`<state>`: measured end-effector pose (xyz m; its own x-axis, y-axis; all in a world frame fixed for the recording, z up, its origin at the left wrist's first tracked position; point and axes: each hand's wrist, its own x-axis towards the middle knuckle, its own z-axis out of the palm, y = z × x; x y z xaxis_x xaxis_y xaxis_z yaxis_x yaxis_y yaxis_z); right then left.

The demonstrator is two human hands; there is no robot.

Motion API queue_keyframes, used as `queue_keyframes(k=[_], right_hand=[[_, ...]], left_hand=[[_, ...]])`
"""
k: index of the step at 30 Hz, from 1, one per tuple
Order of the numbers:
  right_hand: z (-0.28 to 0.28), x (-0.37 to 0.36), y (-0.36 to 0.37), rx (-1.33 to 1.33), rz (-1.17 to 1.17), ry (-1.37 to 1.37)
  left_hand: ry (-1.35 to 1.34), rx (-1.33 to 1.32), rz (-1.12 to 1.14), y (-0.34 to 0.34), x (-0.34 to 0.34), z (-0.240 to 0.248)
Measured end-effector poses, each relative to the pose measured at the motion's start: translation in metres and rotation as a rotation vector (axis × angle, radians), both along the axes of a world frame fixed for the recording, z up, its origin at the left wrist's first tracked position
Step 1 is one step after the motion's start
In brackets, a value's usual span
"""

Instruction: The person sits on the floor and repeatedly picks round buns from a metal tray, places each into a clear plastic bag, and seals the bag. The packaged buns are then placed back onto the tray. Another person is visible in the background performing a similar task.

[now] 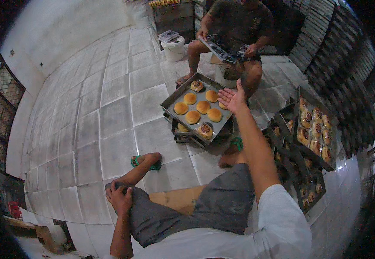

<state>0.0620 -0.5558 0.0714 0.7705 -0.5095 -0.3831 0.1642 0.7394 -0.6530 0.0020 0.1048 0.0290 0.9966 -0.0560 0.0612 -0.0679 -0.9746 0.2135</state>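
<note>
My right hand (234, 100) reaches out with its fingers stretched, over the right corner of a square metal tray (175, 96). It holds nothing, and one bun is partly hidden behind it. Several round golden buns (203, 106) sit spaced out in the tray. Two buns with dark swirled tops, one of them a swirl bun (205, 130) at the near corner, lie there too. The tray rests tilted on other dark trays (187, 137). On my left knee lies my left hand (119, 199), fingers spread over the grey shorts (153, 211), with nothing in it.
At the right, stacked trays carry several swirl-topped rolls (316, 129), some apparently wrapped in clear plastic. Across from me a seated person (243, 26) holds a flat tray-like object (217, 49). A white bucket (173, 48) stands behind; corrugated sheets (321, 39) line the right side.
</note>
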Motion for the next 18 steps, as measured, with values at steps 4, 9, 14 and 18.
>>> queue_keyframes(k=[4, 9, 14, 18], right_hand=[[-0.01, 0.029, -0.014, 0.258, -0.061, 0.092], [-0.039, 0.052, -0.025, -0.008, -0.132, -0.353], [-0.061, 0.034, -0.03, -0.216, -0.239, -0.175], [-0.044, -0.007, 0.011, -0.294, -0.157, -0.017]], left_hand=[[0.017, -0.042, -0.057, -0.001, 0.011, 0.005], [0.068, -0.03, -0.028, -0.017, 0.016, 0.015], [0.058, 0.08, -0.024, -0.026, 0.02, 0.014], [0.05, 0.004, -0.139, -0.032, 0.017, 0.015]])
